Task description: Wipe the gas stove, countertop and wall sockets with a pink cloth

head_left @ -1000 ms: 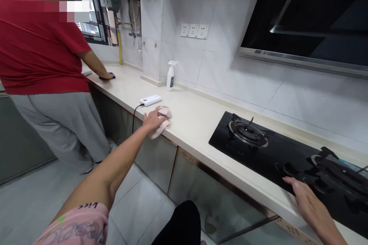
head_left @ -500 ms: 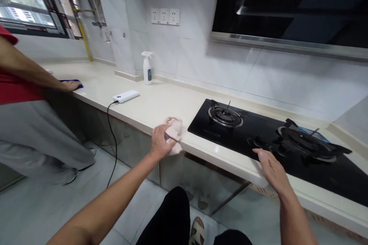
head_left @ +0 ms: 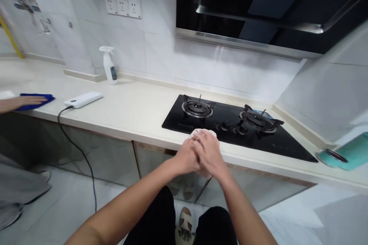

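Cream kitchen counter [head_left: 132, 113], near edge: my left hand [head_left: 186, 156] and right hand [head_left: 210, 152] meet, fingers together and closed on a pale pink cloth [head_left: 204, 133], just in front of the black gas hob [head_left: 230, 138].

**Both hands now together on the cloth, at the counter's [head_left: 138, 111] front edge.**

The left hand [head_left: 186, 157] and right hand [head_left: 209, 153], apart before, now meet around the cloth [head_left: 202, 133], which has moved from left of the hob [head_left: 175, 122] to just in front of it. The view has swung right: only the co-worker's hand [head_left: 24, 102] shows at the left edge, on the blue cloth [head_left: 50, 97], and a teal cylinder [head_left: 345, 153] has come in at right.
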A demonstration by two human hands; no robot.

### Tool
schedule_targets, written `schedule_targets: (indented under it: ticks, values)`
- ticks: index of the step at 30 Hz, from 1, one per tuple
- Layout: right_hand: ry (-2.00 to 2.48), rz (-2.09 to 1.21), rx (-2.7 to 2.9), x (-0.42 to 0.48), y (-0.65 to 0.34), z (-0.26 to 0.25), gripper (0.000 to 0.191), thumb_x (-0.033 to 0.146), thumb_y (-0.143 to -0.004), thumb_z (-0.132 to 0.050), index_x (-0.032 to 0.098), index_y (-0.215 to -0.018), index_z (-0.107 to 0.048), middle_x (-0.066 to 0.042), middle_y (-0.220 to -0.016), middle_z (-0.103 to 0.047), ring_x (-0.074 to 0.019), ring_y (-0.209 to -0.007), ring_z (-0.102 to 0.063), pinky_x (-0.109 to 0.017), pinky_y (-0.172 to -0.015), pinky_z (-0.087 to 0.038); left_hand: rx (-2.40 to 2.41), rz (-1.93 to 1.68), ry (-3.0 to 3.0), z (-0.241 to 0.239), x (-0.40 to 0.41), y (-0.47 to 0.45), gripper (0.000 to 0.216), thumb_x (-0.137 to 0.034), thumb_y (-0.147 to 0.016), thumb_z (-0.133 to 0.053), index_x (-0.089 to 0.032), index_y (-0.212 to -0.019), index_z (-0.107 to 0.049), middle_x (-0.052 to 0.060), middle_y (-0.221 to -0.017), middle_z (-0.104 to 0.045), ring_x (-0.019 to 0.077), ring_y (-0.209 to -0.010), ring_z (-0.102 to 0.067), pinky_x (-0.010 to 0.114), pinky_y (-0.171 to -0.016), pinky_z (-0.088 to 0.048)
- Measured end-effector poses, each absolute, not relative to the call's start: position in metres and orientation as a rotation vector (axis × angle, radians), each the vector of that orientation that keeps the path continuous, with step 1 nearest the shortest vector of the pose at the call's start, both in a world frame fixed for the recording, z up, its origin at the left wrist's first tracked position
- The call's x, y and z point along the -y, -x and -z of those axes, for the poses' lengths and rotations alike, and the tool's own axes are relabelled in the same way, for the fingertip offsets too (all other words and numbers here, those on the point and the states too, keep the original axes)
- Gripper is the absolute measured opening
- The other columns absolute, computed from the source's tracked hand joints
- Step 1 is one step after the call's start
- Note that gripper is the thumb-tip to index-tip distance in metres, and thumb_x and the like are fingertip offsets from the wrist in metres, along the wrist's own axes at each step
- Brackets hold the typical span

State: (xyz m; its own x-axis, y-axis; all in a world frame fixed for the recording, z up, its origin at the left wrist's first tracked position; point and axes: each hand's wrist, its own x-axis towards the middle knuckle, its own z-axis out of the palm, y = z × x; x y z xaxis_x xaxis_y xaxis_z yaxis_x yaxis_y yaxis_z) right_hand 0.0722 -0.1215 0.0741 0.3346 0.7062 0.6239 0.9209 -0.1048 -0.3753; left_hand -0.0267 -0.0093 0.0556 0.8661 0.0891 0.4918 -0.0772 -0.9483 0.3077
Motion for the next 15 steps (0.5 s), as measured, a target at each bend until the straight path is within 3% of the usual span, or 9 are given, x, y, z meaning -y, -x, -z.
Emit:
schedule_targets:
  ticks: [4, 6, 8, 11, 15]
  values:
    - [2.049, 0.503, 1.584, 0.096, -0.047, -0.062, 0.051, 0.052, -0.106, -0.047, 0.019, -0.142, -0.062, -0.018, -0.148, -0.059, -0.0349, -0.144, -0.045, -0.057, -0.122, -0.030, 0.019, -0.580, -2.635, -0.068, -0.038, 0.074, 0.048, -0.036, -0.095, -0.062, -0.028, -0.142, -0.063, 0.009, -0.151, -0.063, 0.0297, -0.138, -0.058, 0.050, -0.119, -0.041]
    - [2.046, 0.553, 1.631, 0.090, -0.048, -0.059, 0.056, 0.055, -0.103, -0.052, 0.016, -0.143, -0.059, -0.019, -0.146, -0.060, -0.0336, -0.138, -0.049, -0.053, -0.120, -0.034, -0.129, -0.644, -2.531, -0.074, -0.068, 0.095, 0.037, -0.039, -0.097, -0.056, -0.026, -0.127, -0.072, 0.008, -0.133, -0.074, 0.0264, -0.123, -0.068, 0.042, -0.111, -0.049]
    - [2.047, 0.571, 1.689, 0.087, -0.052, -0.061, 0.053, 0.053, -0.102, -0.057, 0.015, -0.139, -0.060, -0.018, -0.138, -0.063, -0.0321, -0.128, -0.055, -0.049, -0.114, -0.039, -0.390, -0.814, -2.423, -0.079, -0.097, 0.104, 0.039, -0.044, -0.097, -0.052, -0.023, -0.121, -0.073, 0.009, -0.126, -0.076, 0.0258, -0.118, -0.070, 0.039, -0.107, -0.053]
    - [2.045, 0.554, 1.779, 0.087, -0.062, -0.067, 0.043, 0.046, -0.101, -0.059, 0.016, -0.132, -0.064, -0.015, -0.133, -0.066, -0.0299, -0.119, -0.057, -0.045, -0.108, -0.042, -0.715, -0.944, -2.454, -0.082, -0.130, 0.095, 0.042, -0.044, -0.093, -0.050, -0.021, -0.119, -0.074, 0.010, -0.128, -0.074, 0.0287, -0.123, -0.067, 0.043, -0.111, -0.050]
    - [2.107, 0.536, 1.691, 0.106, -0.087, -0.068, 0.044, 0.050, -0.102, -0.057, 0.019, -0.131, -0.068, -0.013, -0.146, -0.063, -0.0303, -0.123, -0.056, -0.046, -0.106, -0.041, -0.957, -0.834, -2.656, -0.077, -0.148, 0.073, 0.044, -0.045, -0.090, -0.049, -0.024, -0.116, -0.078, 0.012, -0.138, -0.070, 0.0359, -0.138, -0.057, 0.054, -0.116, -0.043]
